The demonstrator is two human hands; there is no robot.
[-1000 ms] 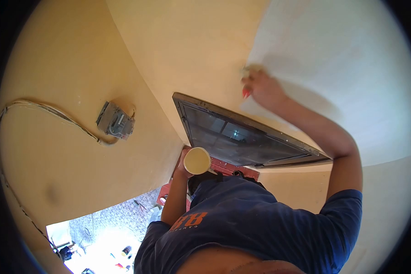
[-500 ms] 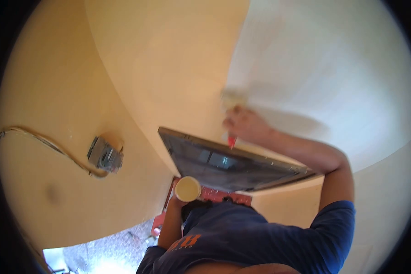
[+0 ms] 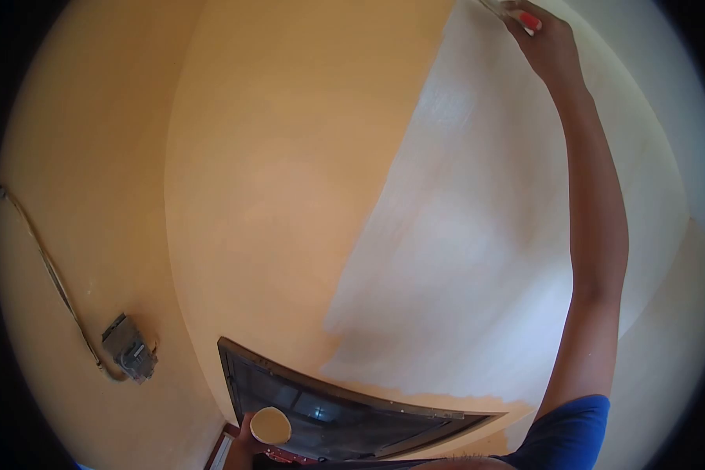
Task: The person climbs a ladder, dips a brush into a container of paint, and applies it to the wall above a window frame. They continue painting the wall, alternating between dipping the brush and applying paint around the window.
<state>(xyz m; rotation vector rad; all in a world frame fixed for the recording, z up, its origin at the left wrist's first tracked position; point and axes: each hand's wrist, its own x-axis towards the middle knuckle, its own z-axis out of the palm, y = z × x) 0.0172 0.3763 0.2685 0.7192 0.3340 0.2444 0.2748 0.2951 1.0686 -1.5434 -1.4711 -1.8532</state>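
At the top of the view my right hand [image 3: 547, 37] is closed around a paintbrush [image 3: 530, 19] with a red-tipped handle. Its bristle end reaches the upper edge of the picture, against the wall near the border of the white paint [image 3: 462, 258]. Low down, my left hand [image 3: 247, 435] grips a round cup of pale cream paint [image 3: 271, 426]; most of its fingers are hidden behind the cup. The wall [image 3: 290, 180] left of the white area is yellow-orange, and the border between the colours runs slanting and uneven.
A dark-framed panel with a glossy surface [image 3: 329, 411] sits low on the wall, just behind the cup. On the left wall hangs a grey electrical box [image 3: 131, 350], with a cable [image 3: 53, 270] running up from it.
My right hand has swung up with the brush, from just above the framed panel to the top of the view. The camera has tilted upward, so cup, panel and box appear lower.
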